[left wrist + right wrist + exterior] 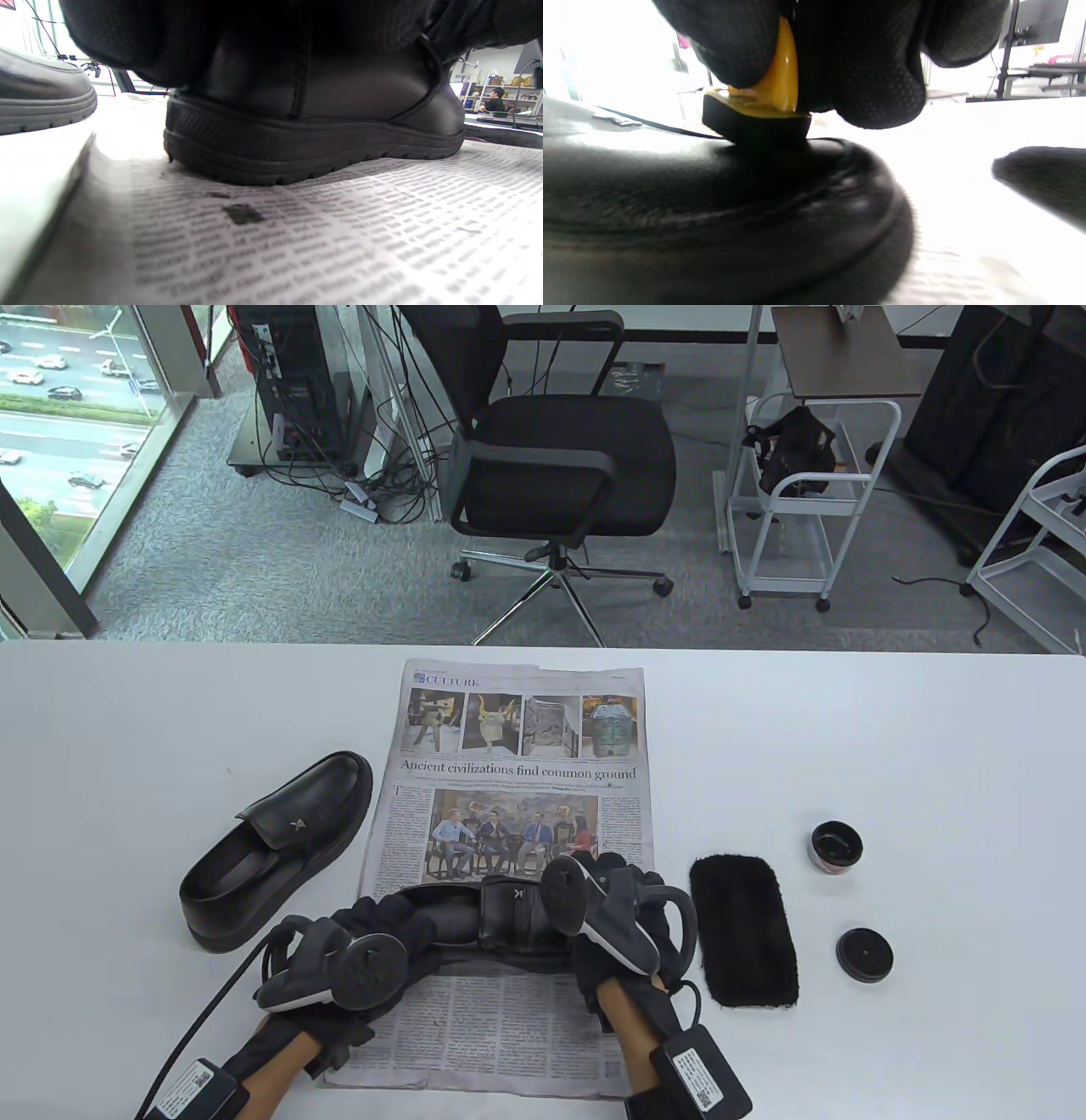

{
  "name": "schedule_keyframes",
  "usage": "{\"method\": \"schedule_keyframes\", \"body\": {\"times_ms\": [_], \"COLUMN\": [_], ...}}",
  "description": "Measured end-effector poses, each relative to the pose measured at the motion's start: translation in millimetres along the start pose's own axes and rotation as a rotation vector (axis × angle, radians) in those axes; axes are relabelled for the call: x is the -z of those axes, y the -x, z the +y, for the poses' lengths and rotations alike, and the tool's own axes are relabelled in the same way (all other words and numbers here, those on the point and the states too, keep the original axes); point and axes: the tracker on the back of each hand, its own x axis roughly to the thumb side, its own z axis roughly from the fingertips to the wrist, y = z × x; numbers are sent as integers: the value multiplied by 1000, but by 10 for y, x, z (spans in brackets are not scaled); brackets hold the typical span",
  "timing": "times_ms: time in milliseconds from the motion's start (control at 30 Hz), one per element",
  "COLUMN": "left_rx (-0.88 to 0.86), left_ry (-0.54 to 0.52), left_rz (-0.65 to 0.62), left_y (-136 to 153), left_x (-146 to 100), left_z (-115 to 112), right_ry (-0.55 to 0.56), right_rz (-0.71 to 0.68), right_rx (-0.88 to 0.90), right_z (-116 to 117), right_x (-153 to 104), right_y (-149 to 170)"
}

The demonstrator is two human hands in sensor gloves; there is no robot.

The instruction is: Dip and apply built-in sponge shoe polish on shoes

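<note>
A black loafer (492, 918) lies on the newspaper (509, 780), between my hands. My left hand (373, 937) holds its heel end; the heel and sole show in the left wrist view (297, 127). My right hand (615, 912) is over the toe. In the right wrist view its fingers (878, 63) pinch the yellow handle of a sponge applicator (757, 116) and press the black sponge onto the toe leather (712, 186). The open polish tin (836, 847) stands at the right, its lid (864, 954) nearer me.
A second black loafer (280, 848) sits on the white table (127, 746) left of the newspaper. A black brush or pad (744, 931) lies just right of my right hand. An office chair (560, 458) stands beyond the table's far edge.
</note>
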Motion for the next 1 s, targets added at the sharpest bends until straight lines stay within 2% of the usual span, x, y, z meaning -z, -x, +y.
{"method": "schedule_keyframes", "body": {"times_ms": [233, 467, 533, 633, 733, 1000], "left_rx": [-1, -2, -2, -3, -3, -1], "left_ry": [0, 1, 0, -1, -3, -2], "left_rz": [-1, -1, -2, 3, 1, 5], "left_y": [0, 1, 2, 0, 2, -1], "left_x": [-1, -2, 0, 1, 2, 4], "left_z": [-1, -2, -3, -3, -4, -4], "right_ry": [-203, -285, -246, -92, 33, 123], "right_rz": [-7, -105, -138, -222, -236, -189], "right_rx": [14, 144, 177, 191, 151, 64], "right_z": [-76, -82, -85, -62, -35, 42], "right_x": [-129, -221, -246, -262, -274, -175], "right_y": [-59, -316, -382, -496, -557, -555]}}
